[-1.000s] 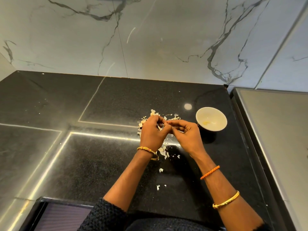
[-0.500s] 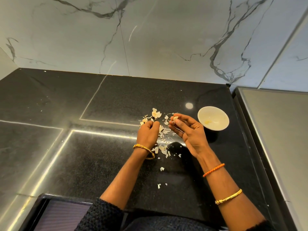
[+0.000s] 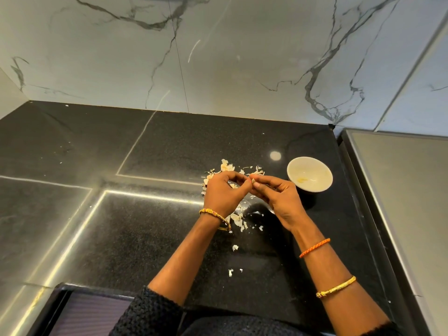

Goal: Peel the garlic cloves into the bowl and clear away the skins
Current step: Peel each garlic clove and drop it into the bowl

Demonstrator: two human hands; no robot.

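**Hands meet again over the skins, a clove pinched between them**

Half a second ago the two hands were apart: the left hand was a loose fist beside the pile, and the right hand alone held a pale clove up near the bowl. Now they have come back together above the table, fingertips almost touching, much as they were a second ago. The bowl and the litter of skins lie where they did before.

The left hand is curled, thumb and forefinger bent toward the meeting point. The right hand is curled too, and its thumb and forefinger pinch the garlic clove. Only a small pale end of the clove shows between the fingertips; it seems to point left, toward the left hand, with its long axis roughly across the view, but too little of it shows to be sure. Whether the left fingers actually grip the clove or only touch it cannot be told.

The white bowl stands upright on the black table just right of the right hand, its mouth open to the camera, with a faint yellowish smear inside. The garlic skins lie scattered under and beyond the hands, and more flakes trail toward the person between the forearms.

Each wrist carries a gold bangle, and the right forearm also has an orange thread band. Behind the table rises a veined marble wall.
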